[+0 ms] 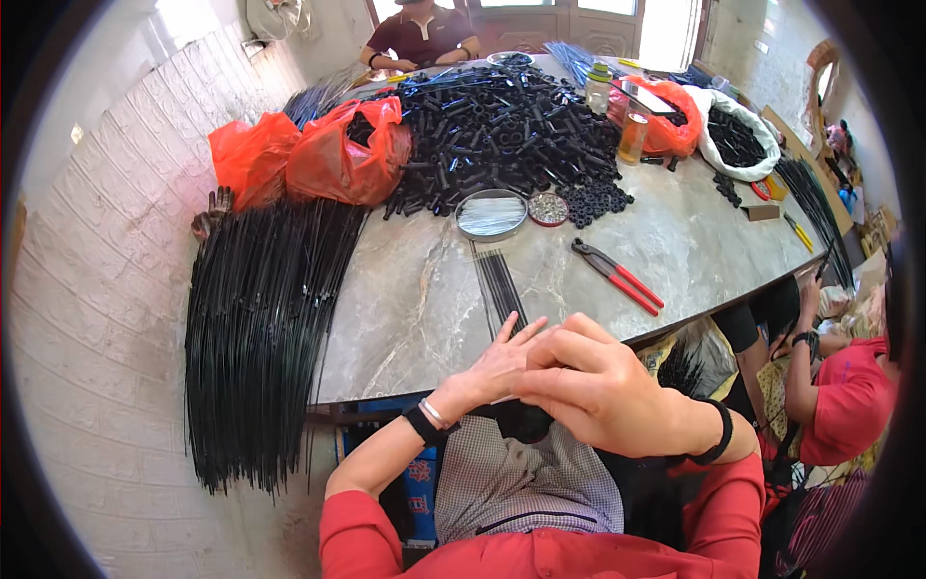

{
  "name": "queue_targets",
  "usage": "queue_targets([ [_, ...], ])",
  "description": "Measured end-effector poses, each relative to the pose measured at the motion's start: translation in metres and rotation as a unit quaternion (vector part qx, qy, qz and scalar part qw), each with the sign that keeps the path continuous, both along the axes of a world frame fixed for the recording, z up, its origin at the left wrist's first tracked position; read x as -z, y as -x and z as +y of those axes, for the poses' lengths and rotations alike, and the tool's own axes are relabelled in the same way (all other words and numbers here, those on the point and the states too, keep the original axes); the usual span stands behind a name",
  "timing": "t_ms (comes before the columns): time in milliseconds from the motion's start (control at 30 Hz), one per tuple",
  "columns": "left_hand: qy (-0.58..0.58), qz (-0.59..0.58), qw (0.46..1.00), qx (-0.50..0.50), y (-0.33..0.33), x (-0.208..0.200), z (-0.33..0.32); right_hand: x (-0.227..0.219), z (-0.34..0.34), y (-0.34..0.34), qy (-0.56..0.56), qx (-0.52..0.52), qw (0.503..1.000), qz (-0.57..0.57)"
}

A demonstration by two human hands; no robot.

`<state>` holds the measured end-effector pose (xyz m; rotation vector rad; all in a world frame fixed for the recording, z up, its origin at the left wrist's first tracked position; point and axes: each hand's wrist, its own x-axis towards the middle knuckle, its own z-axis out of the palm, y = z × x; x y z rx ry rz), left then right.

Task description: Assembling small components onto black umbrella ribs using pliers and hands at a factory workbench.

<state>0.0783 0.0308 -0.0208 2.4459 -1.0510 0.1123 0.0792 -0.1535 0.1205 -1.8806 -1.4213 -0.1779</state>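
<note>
Closest to us, our right hand (579,381) is raised over the near edge of the worktop (415,309), its fingers bent toward the thumb; we cannot tell whether they grip anything. From the left, we see a thick bundle of long black rods (260,338) hanging over the worktop's near edge. Two orange-red plastic bags (338,159) stand beyond it. Next comes a large heap of black tubes (492,135), with a person in a dark red shirt (422,41) seated at the far side, forearms at the table's edge. On the heap's near side we have a round tin (492,234) of thin pale sticks, just beside a small red dish (548,225) of tiny pieces. Nearer still, a small row of thin black strips (499,285) lies on the worktop, running toward our left hand (497,372), which is open with fingers spread; its contact with them is unclear to us. To the right lie red-handled pincers (617,277); farther off stand a green-capped bottle (598,92), an amber container (632,140) and a white sack (712,150) of dark pieces. At far right, a co-worker in red (849,405) sits beside the worktop.
</note>
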Motion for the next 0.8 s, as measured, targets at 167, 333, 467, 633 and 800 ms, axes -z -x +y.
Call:
queue_targets([
  [167, -0.055, -0.037, 0.998, -0.004, -0.015, 0.044, 0.006, -0.027, -0.011, -0.032, -0.003, 0.029, 0.998, 0.053],
  [333, -0.042, -0.078, 0.996, 0.024, 0.001, 0.031, -0.008, 0.052, -0.043, -0.086, 0.112, 0.126, 0.986, 0.014],
  [467, 0.021, -0.1, 0.994, 0.039, 0.027, 0.007, -0.02, 0.106, -0.038, -0.056, 0.286, 0.064, 0.956, -0.02],
  [633, 0.103, -0.103, 0.989, 0.029, 0.052, -0.021, -0.028, 0.122, -0.023, -0.036, 0.151, -0.02, 0.987, 0.046],
  [800, 0.114, -0.159, 0.98, 0.023, 0.06, -0.045, -0.038, 0.134, -0.014, -0.025, 0.022, -0.107, 0.987, 0.12],
])
